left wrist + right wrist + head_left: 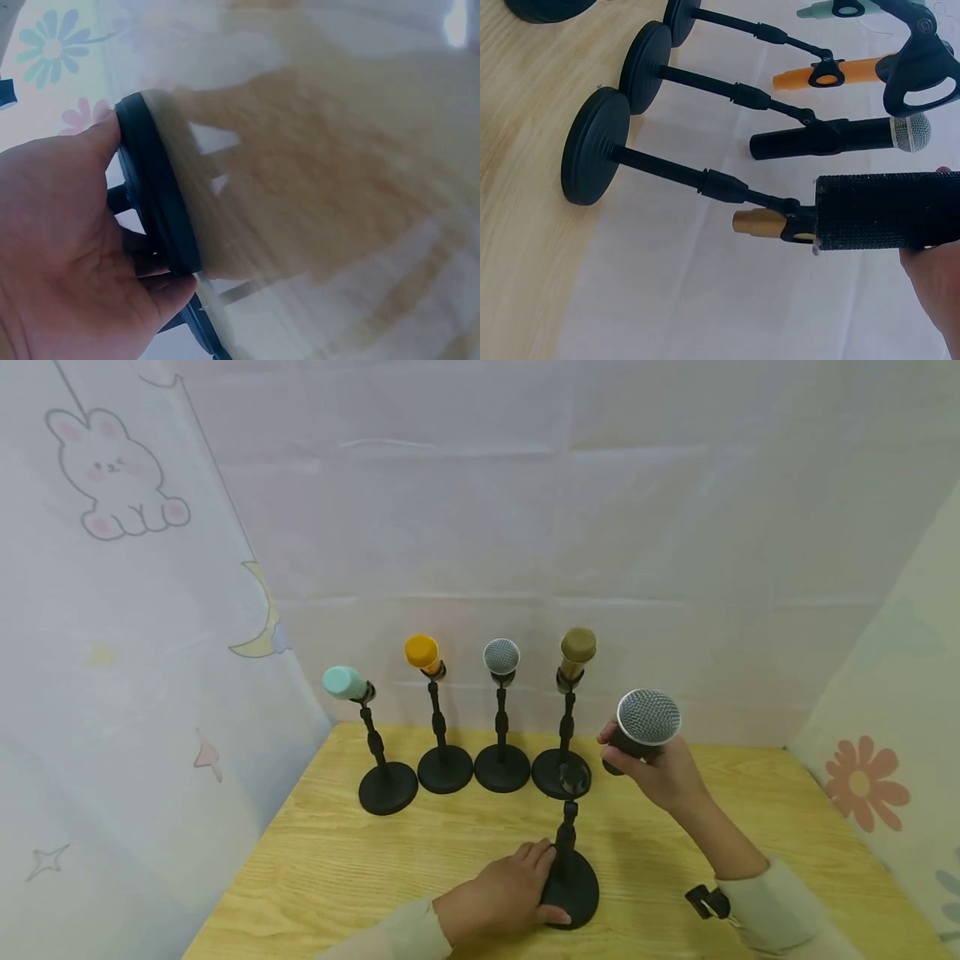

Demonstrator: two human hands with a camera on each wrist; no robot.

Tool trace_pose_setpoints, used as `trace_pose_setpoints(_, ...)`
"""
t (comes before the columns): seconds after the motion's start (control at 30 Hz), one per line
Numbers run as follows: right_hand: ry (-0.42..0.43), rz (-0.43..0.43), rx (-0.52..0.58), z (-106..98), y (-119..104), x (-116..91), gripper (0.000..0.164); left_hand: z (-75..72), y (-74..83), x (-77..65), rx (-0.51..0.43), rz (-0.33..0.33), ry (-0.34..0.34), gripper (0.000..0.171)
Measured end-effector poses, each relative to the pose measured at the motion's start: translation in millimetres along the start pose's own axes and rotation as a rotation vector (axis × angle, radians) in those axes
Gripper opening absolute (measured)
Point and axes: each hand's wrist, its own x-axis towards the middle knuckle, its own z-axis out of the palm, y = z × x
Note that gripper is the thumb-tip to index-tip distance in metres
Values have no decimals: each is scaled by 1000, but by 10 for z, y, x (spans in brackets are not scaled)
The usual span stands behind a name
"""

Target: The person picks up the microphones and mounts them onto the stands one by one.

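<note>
In the head view my right hand grips a black microphone with a silver mesh head, raised above the table. Its dark handle looks studded in the right wrist view. My left hand holds the round base of a black microphone stand at the table's front. Thumb and fingers lie on opposite edges of that base in the left wrist view. This stand carries no microphone; its clip shows at the upper right of the right wrist view.
Behind stand several black stands with microphones: mint, orange, black with a silver head and gold. The wooden table ends at a pale backdrop. A small black item sits beside the right sleeve.
</note>
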Motion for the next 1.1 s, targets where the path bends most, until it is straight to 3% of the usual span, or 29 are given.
trace_pose_setpoints(0.2,-6,-11,57,126,3,57,28,-29,-42,-3,-31,21,-49,91)
trace_pose_setpoints(0.4,-23,12,66,219,-3,52,15,-36,-100,-9,-80,68,-61,90)
trace_pose_setpoints(0.67,-42,-3,227,319,-28,69,19,1,-133,-12,-91,93,-22,90)
trace_pose_setpoints(0.93,-54,-16,159,396,-4,33,25,20,-41,-30,-57,48,-4,91)
trace_pose_setpoints(1.1,-116,47,411,447,13,12,39,-2,7,-49,-15,29,6,90)
